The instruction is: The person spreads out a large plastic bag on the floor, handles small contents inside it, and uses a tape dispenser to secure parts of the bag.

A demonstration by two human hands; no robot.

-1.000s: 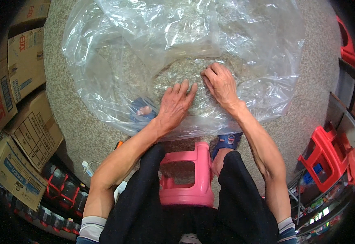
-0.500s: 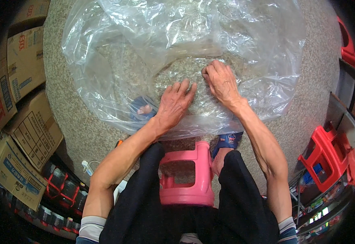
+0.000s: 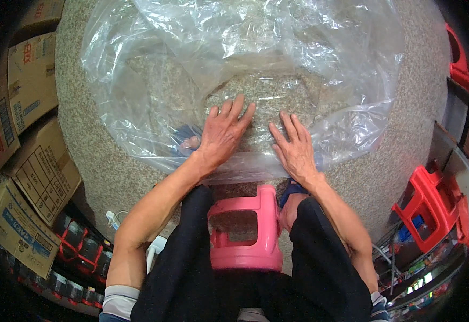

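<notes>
A large sheet of clear plastic film (image 3: pixel 154 96) lies spread and wrinkled over the speckled floor in front of me. My left hand (image 3: pixel 225 129) rests on it with its fingers stretched out, holding nothing. To the right, my right hand (image 3: pixel 294 149) lies on the near part of the film, palm down, fingers apart and nothing in them. Under the film, by my left wrist, shows a blue sandal (image 3: pixel 185 140) on my left foot. The other blue sandal (image 3: pixel 292 190) is at the film's near edge, partly hidden by my right hand and forearm.
Between my legs stands a pink plastic stool (image 3: pixel 245 257). Cardboard boxes (image 3: pixel 33 80) are stacked on the left, with dark bottles in red-strapped packs (image 3: pixel 78 244) below them. A red plastic stool (image 3: pixel 428 209) stands at the right beside shelving.
My right hand has drawn back toward me, and its curled fingers have spread out flat. The left hand has shifted slightly forward and left.
</notes>
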